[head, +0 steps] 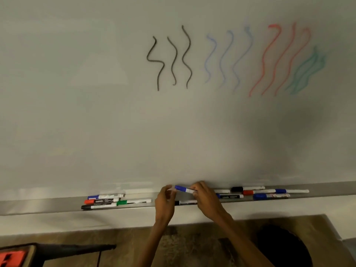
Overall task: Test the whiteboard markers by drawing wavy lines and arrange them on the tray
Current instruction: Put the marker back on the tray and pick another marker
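Note:
A blue-capped whiteboard marker (182,189) is held level just above the tray (48,204). My right hand (204,197) grips its white barrel. My left hand (165,199) pinches the capped end at the left. On the whiteboard (115,112) are wavy lines: black (173,60), pale blue (227,56), red (277,60) and a green scribble (306,72). On the tray's left lie blue, red, green and black markers (107,201). On its right lie several more (265,192), black, red and blue. One black marker (185,202) lies under my hands.
Below the tray is a white wall strip, then a brown patterned floor. A dark stand with a red-and-black object (13,256) sits at the lower left. A dark round shape (283,245) is at the lower right.

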`<state>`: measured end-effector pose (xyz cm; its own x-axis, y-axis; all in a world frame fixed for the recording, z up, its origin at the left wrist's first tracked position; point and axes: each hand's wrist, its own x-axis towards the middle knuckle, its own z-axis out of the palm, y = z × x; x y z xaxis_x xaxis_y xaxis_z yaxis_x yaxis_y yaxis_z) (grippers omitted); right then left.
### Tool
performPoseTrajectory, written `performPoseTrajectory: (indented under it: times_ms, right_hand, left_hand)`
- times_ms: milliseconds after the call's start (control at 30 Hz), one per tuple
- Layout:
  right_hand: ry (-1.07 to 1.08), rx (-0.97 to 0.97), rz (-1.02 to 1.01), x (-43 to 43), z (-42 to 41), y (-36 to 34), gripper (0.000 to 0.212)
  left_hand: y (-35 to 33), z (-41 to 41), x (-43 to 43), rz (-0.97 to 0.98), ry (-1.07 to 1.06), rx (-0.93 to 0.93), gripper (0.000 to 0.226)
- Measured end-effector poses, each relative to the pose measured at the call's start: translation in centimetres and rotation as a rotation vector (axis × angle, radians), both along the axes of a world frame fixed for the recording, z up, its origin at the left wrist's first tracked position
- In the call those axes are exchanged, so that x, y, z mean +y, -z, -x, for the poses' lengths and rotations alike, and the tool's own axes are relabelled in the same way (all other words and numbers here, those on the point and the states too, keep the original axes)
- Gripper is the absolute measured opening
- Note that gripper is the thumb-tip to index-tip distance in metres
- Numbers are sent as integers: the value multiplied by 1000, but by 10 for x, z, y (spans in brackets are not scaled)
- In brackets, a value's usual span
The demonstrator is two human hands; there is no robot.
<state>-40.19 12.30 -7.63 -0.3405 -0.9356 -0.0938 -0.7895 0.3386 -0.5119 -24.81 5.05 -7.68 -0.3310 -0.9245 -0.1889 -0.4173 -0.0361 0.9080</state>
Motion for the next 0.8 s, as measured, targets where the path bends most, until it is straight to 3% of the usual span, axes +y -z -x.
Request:
performPoseTrajectory:
  times_ms: [100, 267, 433, 533, 633, 800]
  right_hand:
    - [9, -166, 59, 8, 2, -30, 17]
    - [24, -436, 170, 18, 0, -72, 15]
    - [63, -604, 310, 23, -9, -113, 50]
    - [126, -702, 407, 26, -16, -126, 53]
    - [240, -727, 467, 25, -13, -137, 70]
    - [212, -724, 514, 29, -6, -150, 62]
  left_hand:
    - [-29, 18, 10, -192, -59, 277, 27]
    - [-83, 42, 30, -154, -124, 528, 24]
    - [-128, 55, 45, -49, -2, 554, 27]
    - [-145, 60, 51, -21, 50, 574, 34]
    - [-160, 64, 54, -61, 93, 605, 33]
    - [-173, 71, 55, -80, 106, 635, 33]
